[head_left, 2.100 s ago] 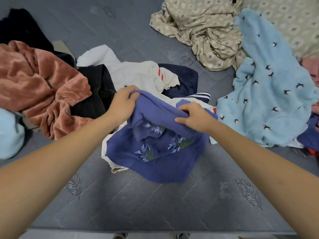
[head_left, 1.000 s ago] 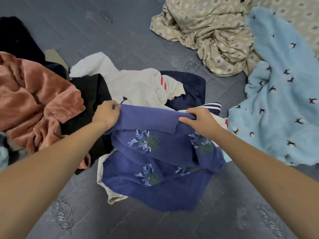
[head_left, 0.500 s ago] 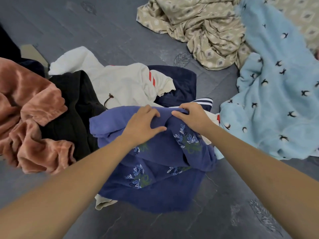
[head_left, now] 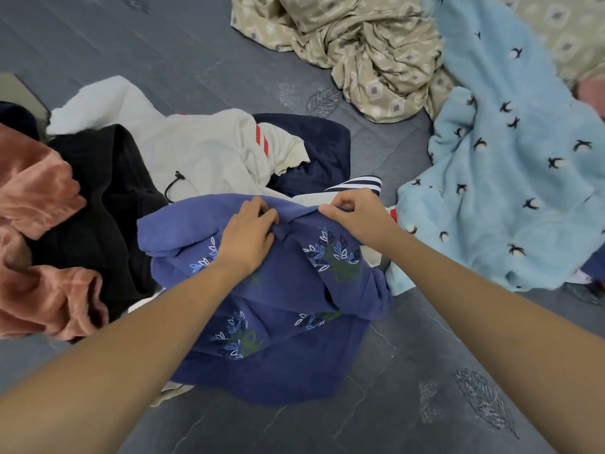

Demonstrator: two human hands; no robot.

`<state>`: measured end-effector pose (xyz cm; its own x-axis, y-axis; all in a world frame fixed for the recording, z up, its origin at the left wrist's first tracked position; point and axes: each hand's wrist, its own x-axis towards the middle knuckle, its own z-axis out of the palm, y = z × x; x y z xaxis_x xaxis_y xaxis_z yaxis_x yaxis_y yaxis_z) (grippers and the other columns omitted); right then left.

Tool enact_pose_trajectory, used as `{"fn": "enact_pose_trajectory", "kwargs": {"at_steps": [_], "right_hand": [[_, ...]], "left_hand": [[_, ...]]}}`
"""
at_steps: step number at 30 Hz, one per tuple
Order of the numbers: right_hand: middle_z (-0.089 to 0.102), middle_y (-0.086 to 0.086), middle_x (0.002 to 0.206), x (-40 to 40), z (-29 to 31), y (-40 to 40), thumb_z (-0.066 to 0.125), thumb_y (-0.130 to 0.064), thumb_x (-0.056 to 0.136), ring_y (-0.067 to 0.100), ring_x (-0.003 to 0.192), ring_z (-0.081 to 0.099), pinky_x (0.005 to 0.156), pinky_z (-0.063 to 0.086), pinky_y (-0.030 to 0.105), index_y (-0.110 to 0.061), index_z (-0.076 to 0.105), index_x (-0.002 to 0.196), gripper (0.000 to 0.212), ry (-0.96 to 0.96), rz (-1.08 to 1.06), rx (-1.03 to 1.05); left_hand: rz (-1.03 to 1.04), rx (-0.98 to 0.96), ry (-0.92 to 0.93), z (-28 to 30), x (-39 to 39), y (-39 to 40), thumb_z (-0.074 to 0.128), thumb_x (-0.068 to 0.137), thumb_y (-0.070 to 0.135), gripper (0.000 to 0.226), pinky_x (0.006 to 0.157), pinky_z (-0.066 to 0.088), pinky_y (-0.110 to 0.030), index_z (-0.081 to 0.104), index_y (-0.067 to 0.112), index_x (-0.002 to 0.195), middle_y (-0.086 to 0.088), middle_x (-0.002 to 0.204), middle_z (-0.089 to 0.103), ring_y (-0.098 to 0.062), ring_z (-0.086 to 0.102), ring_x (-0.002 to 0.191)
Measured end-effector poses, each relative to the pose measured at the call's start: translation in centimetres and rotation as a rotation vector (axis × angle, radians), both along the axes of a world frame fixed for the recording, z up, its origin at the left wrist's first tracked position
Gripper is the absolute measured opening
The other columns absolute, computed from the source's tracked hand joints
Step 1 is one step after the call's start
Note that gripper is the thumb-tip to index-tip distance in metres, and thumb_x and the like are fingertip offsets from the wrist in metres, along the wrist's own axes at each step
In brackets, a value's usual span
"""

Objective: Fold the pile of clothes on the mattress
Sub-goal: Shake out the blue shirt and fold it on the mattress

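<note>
Crowding blue garment [head_left: 281,290]: black cloth [head_left: 98,204] left, cream top [head_left: 203,155] behind.

Your hands work a blue garment [head_left: 281,290]: matt, soft knit cloth with stitched leaf embroidery. At 9 o'clock, pink garment [head_left: 36,198], plush velvety pile with a slight sheen. At 2 o'clock, light blue blanket [head_left: 510,178], fuzzy fleece. At 12 o'clock, beige sheet [head_left: 366,50], thin, smooth, creased woven cloth. Mattress [head_left: 409,371]: grey quilted fabric, matt, stitched leaf motifs.
</note>
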<state>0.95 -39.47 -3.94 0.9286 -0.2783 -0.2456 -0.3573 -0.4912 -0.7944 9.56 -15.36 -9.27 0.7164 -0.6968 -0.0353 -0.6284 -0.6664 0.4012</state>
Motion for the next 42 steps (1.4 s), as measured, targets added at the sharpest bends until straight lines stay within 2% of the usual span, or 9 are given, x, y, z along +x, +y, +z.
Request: {"fn": "enact_pose_trajectory", "kwargs": {"at_steps": [5, 10, 13, 16, 20, 26, 30, 37, 42], "right_hand": [[0.056, -0.008, 0.058, -1.4, 1.1, -2.1, 0.086, -0.039, 0.082, 0.008, 0.058, 0.048, 0.059, 0.039, 0.025, -0.018, 0.069, 0.068, 0.031, 0.137, 0.172, -0.022], [0.041, 0.014, 0.062, -3.0, 3.0, -3.8, 0.073, -0.027, 0.095, 0.021, 0.062, 0.035, 0.063, 0.034, 0.038, 0.000, 0.051, 0.065, 0.046, 0.121, 0.191, -0.099], [0.060, 0.017, 0.070, -3.5, 5.4, -3.8, 0.070, -0.025, 0.098, 0.025, 0.065, 0.049, 0.065, 0.042, 0.039, -0.006, 0.064, 0.072, 0.033, 0.072, 0.153, -0.143], [0.055, 0.007, 0.064, -4.0, 9.0, -3.5, 0.071, -0.027, 0.096, 0.015, 0.060, 0.045, 0.062, 0.037, 0.035, -0.014, 0.060, 0.068, 0.033, 0.058, 0.160, -0.191], [0.056, 0.018, 0.067, -5.2, 14.2, -4.1, 0.072, -0.024, 0.095, 0.019, 0.060, 0.043, 0.060, 0.033, 0.036, -0.002, 0.059, 0.072, 0.035, 0.064, 0.158, -0.222], [0.047, -0.002, 0.059, -8.1, 23.0, -5.2, 0.068, -0.014, 0.096, 0.012, 0.057, 0.039, 0.058, 0.031, 0.034, -0.011, 0.055, 0.068, 0.031, -0.022, 0.123, -0.232], [0.045, 0.001, 0.059, -10.7, 29.3, -4.8, 0.064, -0.014, 0.099, 0.008, 0.056, 0.036, 0.059, 0.031, 0.031, -0.004, 0.055, 0.071, 0.031, -0.104, 0.091, -0.259], [0.053, -0.005, 0.066, -16.0, 39.9, -0.9, 0.054, -0.019, 0.107, 0.005, 0.062, 0.045, 0.064, 0.035, 0.027, -0.025, 0.054, 0.072, 0.036, -0.311, 0.054, -0.255], [0.047, -0.010, 0.061, -21.2, 47.0, 4.2, 0.051, -0.019, 0.109, -0.001, 0.061, 0.046, 0.062, 0.033, 0.020, -0.032, 0.046, 0.069, 0.043, -0.430, 0.002, -0.289]], "left_hand": [[0.126, -0.226, 0.181, 1.1, 0.9, 0.7, 0.052, 0.103, 0.011, 0.013, 0.079, 0.042, -0.038, 0.062, 0.014, 0.096, -0.002, 0.100, 0.056, -0.023, 0.052, 0.093], [0.323, -0.343, 0.275, 6.3, 3.2, 2.0, 0.052, 0.107, 0.021, 0.033, 0.061, 0.033, -0.028, 0.049, 0.021, 0.074, 0.007, 0.062, 0.047, -0.005, 0.044, 0.060], [0.311, -0.379, 0.248, 10.3, 4.3, 2.5, 0.051, 0.107, 0.023, 0.031, 0.063, 0.035, -0.018, 0.053, 0.015, 0.078, 0.006, 0.065, 0.050, -0.008, 0.042, 0.062], [0.298, -0.449, 0.228, 14.8, 4.6, 2.9, 0.049, 0.108, 0.020, 0.026, 0.067, 0.038, -0.021, 0.055, 0.012, 0.084, 0.005, 0.070, 0.053, -0.006, 0.043, 0.066], [0.252, -0.485, 0.173, 21.4, 4.2, 3.5, 0.048, 0.108, 0.023, 0.022, 0.081, 0.044, -0.031, 0.064, 0.012, 0.096, 0.001, 0.087, 0.065, -0.015, 0.058, 0.085], [0.301, -0.493, 0.066, 31.9, 1.5, 5.4, 0.050, 0.107, 0.019, 0.024, 0.074, 0.040, -0.022, 0.059, 0.006, 0.090, -0.012, 0.082, 0.061, -0.020, 0.053, 0.078], [0.304, -0.495, -0.011, 38.1, -1.1, 7.8, 0.050, 0.107, 0.023, 0.024, 0.079, 0.044, -0.033, 0.062, 0.010, 0.091, -0.011, 0.086, 0.066, -0.029, 0.060, 0.087], [0.283, -0.520, -0.088, 47.3, -7.7, 12.2, 0.052, 0.107, 0.019, 0.024, 0.076, 0.041, -0.028, 0.063, 0.006, 0.091, -0.011, 0.087, 0.067, -0.017, 0.056, 0.082], [0.239, -0.533, -0.072, 51.6, -12.8, 16.9, 0.052, 0.108, 0.023, 0.025, 0.081, 0.047, -0.039, 0.063, 0.009, 0.091, -0.010, 0.086, 0.066, -0.032, 0.061, 0.088]]}}
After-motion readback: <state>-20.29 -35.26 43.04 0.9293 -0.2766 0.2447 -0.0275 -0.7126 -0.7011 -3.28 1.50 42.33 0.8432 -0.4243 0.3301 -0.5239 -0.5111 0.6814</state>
